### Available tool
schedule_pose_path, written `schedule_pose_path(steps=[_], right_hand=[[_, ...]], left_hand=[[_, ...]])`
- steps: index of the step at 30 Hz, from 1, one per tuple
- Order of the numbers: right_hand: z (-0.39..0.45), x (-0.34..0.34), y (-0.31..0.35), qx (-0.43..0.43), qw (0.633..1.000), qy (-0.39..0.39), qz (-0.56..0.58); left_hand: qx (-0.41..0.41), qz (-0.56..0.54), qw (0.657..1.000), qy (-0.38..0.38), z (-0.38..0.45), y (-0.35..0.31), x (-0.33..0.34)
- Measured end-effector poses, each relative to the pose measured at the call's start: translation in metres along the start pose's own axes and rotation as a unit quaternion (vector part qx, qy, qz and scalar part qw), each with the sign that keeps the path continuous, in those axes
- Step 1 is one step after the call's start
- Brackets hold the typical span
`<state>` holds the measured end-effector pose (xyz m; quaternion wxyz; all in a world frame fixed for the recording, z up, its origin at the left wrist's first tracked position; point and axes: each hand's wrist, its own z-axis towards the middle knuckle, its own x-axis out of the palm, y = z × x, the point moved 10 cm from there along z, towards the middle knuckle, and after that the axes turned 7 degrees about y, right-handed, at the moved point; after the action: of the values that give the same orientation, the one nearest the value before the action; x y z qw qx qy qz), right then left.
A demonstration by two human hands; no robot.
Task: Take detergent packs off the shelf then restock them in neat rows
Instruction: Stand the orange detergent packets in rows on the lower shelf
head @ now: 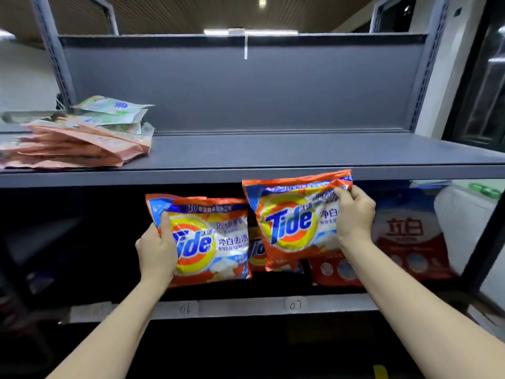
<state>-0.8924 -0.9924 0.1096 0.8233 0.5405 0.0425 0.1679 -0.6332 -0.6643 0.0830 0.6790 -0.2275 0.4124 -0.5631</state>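
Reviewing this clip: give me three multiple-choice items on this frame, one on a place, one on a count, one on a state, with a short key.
1. Where does the flat pile of pink and green packs lie?
A. Left end of the upper shelf
B. Right end of the upper shelf
C. On the floor

2. How many Tide packs are held in hands?
A. One
B. Two
C. Four

3. How does the right hand hold its Tide pack?
A. Flat palm underneath
B. Not touching
C. Gripping its upper right corner

Key: 1 A, the pile sits at the left; 2 B, the left hand grips another pack; 3 C, fingers curl over that corner.
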Motion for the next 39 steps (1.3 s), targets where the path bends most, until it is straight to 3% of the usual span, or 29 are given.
schedule_pose_path(steps=[6,9,13,19,25,30,32,34,37,39], right_hand=[[-0.015,0.016,-0.070,0.034,0.996,-0.010,-0.084],[-0.018,0.015,-0.116,0.096,0.987,-0.050,-0.117],[-0.029,0.025,-0.178,0.205,0.975,-0.079,-0.039],[-0.032,0.043,-0.234,0.223,0.962,-0.113,0.112],[-0.026,0.057,-0.244,0.133,0.987,-0.074,-0.044],[-0.027,0.060,-0.231,0.083,0.968,-0.049,-0.233],[-0.031,0.065,-0.210,0.033,0.923,-0.054,-0.379],[-0.042,0.086,-0.187,-0.076,0.877,-0.009,-0.475],[-0.067,0.118,-0.196,-0.170,0.830,0.128,-0.517],[-0.079,0.126,-0.213,-0.202,0.806,0.193,-0.523]], left_hand=[[-0.038,0.022,0.998,0.038,-0.004,0.063,0.034],[-0.074,0.031,0.995,0.056,0.003,0.102,0.051],[-0.093,0.032,0.992,0.077,0.009,0.146,0.079],[-0.057,0.009,0.997,0.060,0.014,0.168,0.110],[-0.071,0.072,0.994,0.042,0.008,0.205,0.123],[-0.109,0.191,0.975,0.017,0.007,0.201,0.112],[-0.040,0.227,0.973,0.009,0.004,0.179,0.110],[0.119,0.251,0.959,0.046,-0.011,0.143,0.127],[0.304,0.293,0.885,0.196,-0.050,0.114,0.179],[0.330,0.335,0.845,0.256,-0.059,0.119,0.202]])
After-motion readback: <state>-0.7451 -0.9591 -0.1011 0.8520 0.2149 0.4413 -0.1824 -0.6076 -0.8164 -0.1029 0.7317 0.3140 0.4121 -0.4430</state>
